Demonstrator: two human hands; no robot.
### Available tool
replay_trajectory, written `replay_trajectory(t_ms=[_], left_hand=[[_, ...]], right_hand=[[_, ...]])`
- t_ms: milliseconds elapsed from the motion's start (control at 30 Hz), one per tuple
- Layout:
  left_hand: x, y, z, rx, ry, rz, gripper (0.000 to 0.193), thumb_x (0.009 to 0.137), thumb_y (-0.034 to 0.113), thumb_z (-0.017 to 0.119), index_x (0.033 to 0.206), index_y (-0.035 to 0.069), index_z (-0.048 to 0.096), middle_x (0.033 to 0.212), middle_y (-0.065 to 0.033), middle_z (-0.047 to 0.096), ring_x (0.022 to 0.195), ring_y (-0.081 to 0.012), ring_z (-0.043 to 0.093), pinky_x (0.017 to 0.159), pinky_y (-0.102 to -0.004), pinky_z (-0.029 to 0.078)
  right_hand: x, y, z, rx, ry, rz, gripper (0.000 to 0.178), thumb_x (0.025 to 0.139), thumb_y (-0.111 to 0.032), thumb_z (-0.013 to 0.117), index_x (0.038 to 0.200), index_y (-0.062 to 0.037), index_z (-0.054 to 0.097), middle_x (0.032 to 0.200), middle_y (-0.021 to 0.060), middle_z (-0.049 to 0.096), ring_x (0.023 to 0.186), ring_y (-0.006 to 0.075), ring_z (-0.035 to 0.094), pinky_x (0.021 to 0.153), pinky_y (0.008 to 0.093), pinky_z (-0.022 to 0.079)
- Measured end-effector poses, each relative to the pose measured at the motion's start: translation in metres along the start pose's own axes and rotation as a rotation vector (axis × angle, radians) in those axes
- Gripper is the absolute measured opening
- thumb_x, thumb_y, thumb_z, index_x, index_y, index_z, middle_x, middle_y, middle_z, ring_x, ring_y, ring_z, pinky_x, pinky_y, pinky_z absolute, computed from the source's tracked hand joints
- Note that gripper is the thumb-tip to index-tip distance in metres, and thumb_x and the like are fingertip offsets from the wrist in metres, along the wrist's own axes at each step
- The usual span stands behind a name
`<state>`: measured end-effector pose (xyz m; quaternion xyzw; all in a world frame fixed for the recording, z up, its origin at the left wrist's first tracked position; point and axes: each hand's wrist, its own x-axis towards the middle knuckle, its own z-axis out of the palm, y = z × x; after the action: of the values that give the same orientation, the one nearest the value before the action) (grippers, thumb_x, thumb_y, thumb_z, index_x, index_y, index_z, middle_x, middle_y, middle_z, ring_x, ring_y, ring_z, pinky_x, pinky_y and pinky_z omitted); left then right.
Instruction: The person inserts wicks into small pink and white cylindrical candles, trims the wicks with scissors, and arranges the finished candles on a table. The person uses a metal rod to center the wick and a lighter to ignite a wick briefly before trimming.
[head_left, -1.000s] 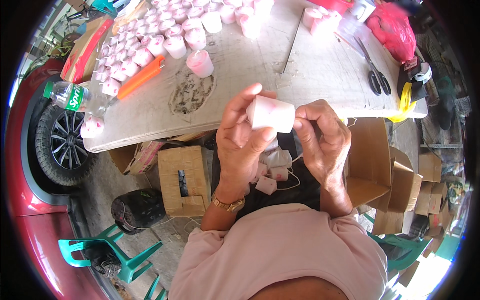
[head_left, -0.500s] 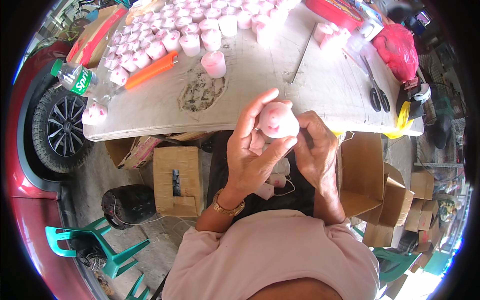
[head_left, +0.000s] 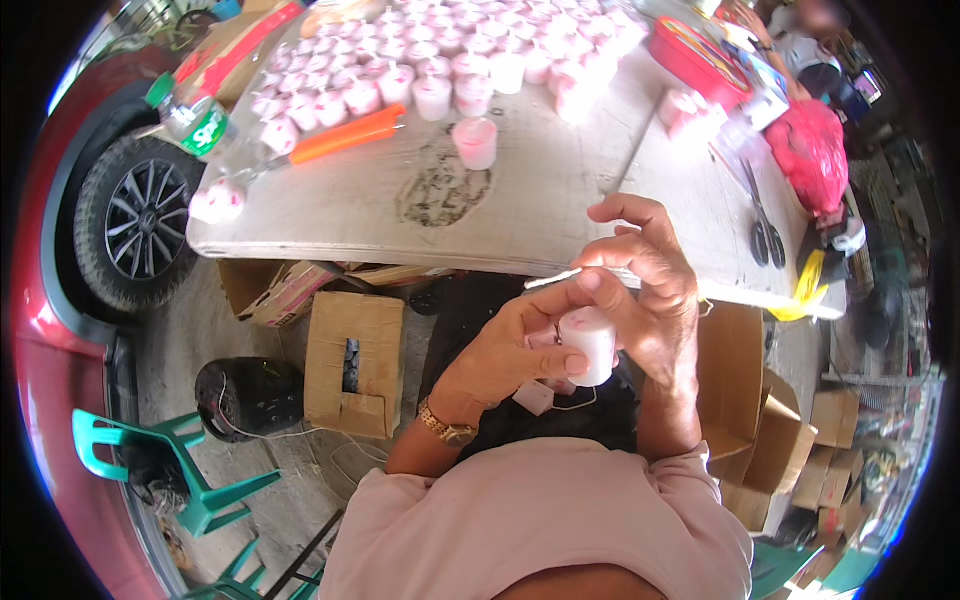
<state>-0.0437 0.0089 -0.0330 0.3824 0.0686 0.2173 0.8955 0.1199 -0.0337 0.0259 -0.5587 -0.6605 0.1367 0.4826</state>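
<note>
Holding candle (head_left: 590, 350) in left hand (head_left: 500, 350), over lap, short of table (head_left: 330, 225); pressing left thumb on near side, with other left fingers curled round, partly hidden. Apparently pinching string (head_left: 552, 279) between thumb and forefinger of right hand (head_left: 648, 285), with other fingers crooked and apart. Can't make out any join to candle. Below hands, more candles (head_left: 534, 398), partly blocked.

On table, at left, bottle (head_left: 203, 127) with green cap; can't make out contents. Toward far right, red tub (head_left: 700, 62); can't see inside. Near it, bulging pink bag (head_left: 808, 155), contents hidden. Under table, carton (head_left: 328, 385) with dark stuff visible through slot; can't identify. Across table, candle rows (head_left: 375, 85), washed out by glare at right. At top right, co-worker (head_left: 800, 50), partly cut off and blurred.
</note>
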Motion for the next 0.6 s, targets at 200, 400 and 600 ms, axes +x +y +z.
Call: replay_trajectory(t_ms=[200,400,600], left_hand=[[-0.007,0.006,-0.002,-0.129,0.156,0.228,0.052,0.084,0.017,0.072,0.129,0.001,0.049,0.11,-0.0146,0.062,0.1,-0.0219,0.063,0.086,-0.0331,0.052],[-0.008,0.013,-0.008,-0.222,0.314,0.44,0.058,0.091,0.026,0.066,0.134,-0.004,0.04,0.12,-0.0233,0.057,0.11,-0.0324,0.061,0.103,-0.0449,0.047],[0.002,0.012,-0.013,-0.314,0.34,0.427,0.047,0.092,0.018,0.064,0.13,0.0,0.044,0.118,-0.0218,0.058,0.111,-0.0314,0.06,0.102,-0.0426,0.047]], right_hand=[[0.032,0.046,0.006,-0.648,0.066,-0.051,0.027,0.087,-0.017,0.064,0.107,0.0012,0.064,0.116,0.023,0.06,0.111,0.0377,0.056,0.096,0.0468,0.043],[-0.027,0.044,-0.006,-0.689,0.087,-0.141,0.03,0.078,-0.007,0.071,0.104,0.0049,0.063,0.108,0.0184,0.062,0.104,0.0359,0.059,0.092,0.0447,0.046],[-0.046,0.042,-0.018,-0.725,0.206,0.02,0.017,0.076,0.003,0.065,0.093,-0.0005,0.062,0.097,0.012,0.059,0.087,0.0311,0.059,0.077,0.0393,0.049]])
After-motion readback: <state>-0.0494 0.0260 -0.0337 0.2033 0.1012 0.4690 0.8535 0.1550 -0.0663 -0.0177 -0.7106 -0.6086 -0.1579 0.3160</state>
